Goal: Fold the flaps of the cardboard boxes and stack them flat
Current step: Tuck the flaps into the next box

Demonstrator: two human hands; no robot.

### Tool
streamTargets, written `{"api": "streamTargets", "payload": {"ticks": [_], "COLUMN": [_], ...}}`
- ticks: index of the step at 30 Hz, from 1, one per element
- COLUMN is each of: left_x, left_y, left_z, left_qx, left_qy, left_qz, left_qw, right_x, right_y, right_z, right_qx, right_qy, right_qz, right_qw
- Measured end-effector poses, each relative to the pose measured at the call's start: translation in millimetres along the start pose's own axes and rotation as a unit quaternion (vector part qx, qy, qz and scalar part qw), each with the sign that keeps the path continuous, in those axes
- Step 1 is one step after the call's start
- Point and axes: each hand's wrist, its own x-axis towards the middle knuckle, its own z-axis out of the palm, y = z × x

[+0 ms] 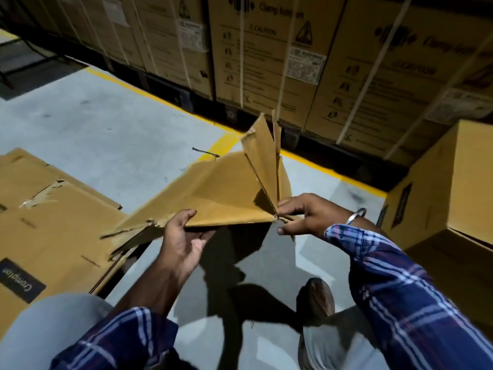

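From the head view, my left hand (184, 236) grips the near edge of a torn, half-collapsed cardboard box (226, 193) held above the floor (106, 129). My right hand (306, 214) pinches its right corner. A flattened box (53, 209) lies on the left.

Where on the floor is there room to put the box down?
Bare grey floor lies between the yellow line and the flattened boxes at left. A narrower bare strip runs below the held box toward the shoe. It is crowded at right by the upright box and along the strapped cartons.
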Motion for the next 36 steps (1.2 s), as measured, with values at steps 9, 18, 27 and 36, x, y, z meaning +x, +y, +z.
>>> {"api": "streamTargets", "payload": {"ticks": [9,18,27,36], "left_x": [9.2,18.3,0.6,12.5], "left_y": [10.6,11.2,-3.6,41.0], "left_z": [17.4,30.5,23.1,-6.0], "left_qx": [-0.047,-0.06,0.004,-0.034], "left_qy": [-0.003,0.002,0.01,0.089], "left_qz": [0.089,0.121,0.052,0.026], "left_qw": [0.995,0.991,0.999,0.995], "right_x": [-29.1,-16.0,51.3,75.1], "right_y": [-15.3,-62.2,-38.3,-42.2], "right_z": [-7.9,94.1,104.2,101.8], "right_qx": [-0.356,0.0,0.646,0.665], "right_qy": [0.211,0.245,0.416,0.428], "right_qz": [0.102,0.139,0.2,0.164], "right_qw": [0.905,0.96,0.608,0.59]}}
